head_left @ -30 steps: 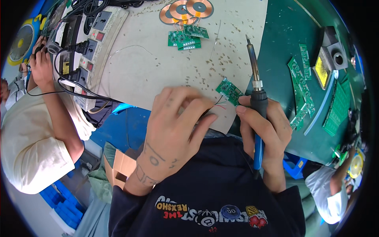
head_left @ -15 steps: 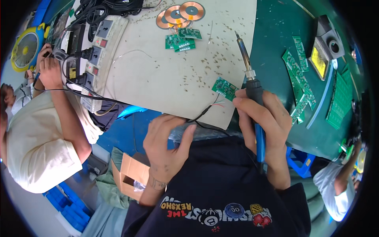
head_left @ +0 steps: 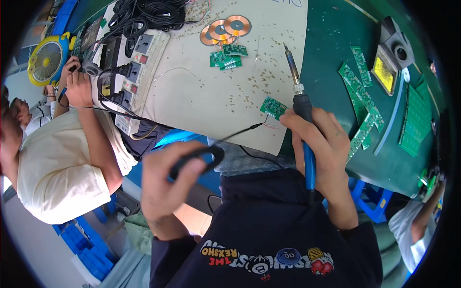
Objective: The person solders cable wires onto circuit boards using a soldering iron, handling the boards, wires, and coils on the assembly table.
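Observation:
My left hand point(head_left: 165, 185), somewhat blurred, is closed round a coiled black cable point(head_left: 218, 156) in front of the table edge. From the coil the cable runs to its stripped end point(head_left: 257, 126), where thin wires lie near a small green circuit board point(head_left: 273, 107) on the white sheet. A dark wire appears to join the board. My right hand point(head_left: 321, 141) grips a soldering iron point(head_left: 302, 103) with a black collar and blue handle, its tip pointing away from me over the sheet. The right fingertips are at the board's edge; whether they press on it is hidden.
Copper coils point(head_left: 237, 25) with small green boards lie at the back of the sheet. On the left stand a power strip point(head_left: 141, 72), bundled black cables point(head_left: 158, 19) and a co-worker's arm point(head_left: 98, 139). Board panels point(head_left: 415, 120) and a soldering stand point(head_left: 396, 50) occupy the right.
My left hand has moved left and toward me and now holds the coiled cable, which stretches to the wire end. The right hand with the iron has barely shifted.

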The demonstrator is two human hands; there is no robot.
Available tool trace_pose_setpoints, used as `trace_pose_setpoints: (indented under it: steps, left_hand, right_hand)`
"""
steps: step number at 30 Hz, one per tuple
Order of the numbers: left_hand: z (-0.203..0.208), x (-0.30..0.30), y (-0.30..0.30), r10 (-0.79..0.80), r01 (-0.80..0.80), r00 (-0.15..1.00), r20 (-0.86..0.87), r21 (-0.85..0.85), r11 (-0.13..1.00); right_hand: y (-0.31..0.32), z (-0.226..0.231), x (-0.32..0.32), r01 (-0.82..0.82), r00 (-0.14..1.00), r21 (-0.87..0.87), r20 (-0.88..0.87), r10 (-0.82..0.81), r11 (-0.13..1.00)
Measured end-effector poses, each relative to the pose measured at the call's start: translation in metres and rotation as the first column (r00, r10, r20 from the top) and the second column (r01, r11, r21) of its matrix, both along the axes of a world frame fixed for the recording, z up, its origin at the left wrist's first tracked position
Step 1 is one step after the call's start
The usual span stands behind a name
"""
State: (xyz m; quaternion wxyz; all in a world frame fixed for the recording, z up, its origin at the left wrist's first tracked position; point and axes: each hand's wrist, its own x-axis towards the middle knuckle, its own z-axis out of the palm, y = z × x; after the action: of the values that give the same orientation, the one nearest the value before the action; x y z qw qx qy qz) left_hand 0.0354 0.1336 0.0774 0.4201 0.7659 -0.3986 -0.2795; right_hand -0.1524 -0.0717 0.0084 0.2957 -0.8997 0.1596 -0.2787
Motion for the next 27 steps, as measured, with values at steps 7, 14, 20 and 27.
trace_pose_setpoints:
  steps: [7, 14, 20, 27]
  left_hand:
    - [-0.013, 0.024, -0.065, 0.045, -0.065, 0.808, 0.588, 0.013, 0.998]
    - [-0.04, 0.002, -0.094, -0.318, 0.403, 0.733, 0.602, -0.008, 0.915]
    - [-0.052, 0.007, -0.101, -0.396, 0.506, 0.723, 0.566, -0.043, 0.861]
    - [-0.055, -0.001, -0.102, -0.39, 0.461, 0.819, 0.42, -0.078, 0.884]
  right_hand:
    - [0.005, 0.014, -0.005, 0.168, 0.982, -0.03, -0.083, -0.17, 0.985]
    - [0.004, 0.007, -0.007, 0.199, 0.978, -0.041, -0.05, -0.201, 0.979]
    - [0.004, 0.012, -0.005, 0.206, 0.977, -0.032, -0.058, -0.208, 0.978]
    - [0.004, 0.009, -0.003, 0.202, 0.978, 0.003, -0.047, -0.202, 0.979]
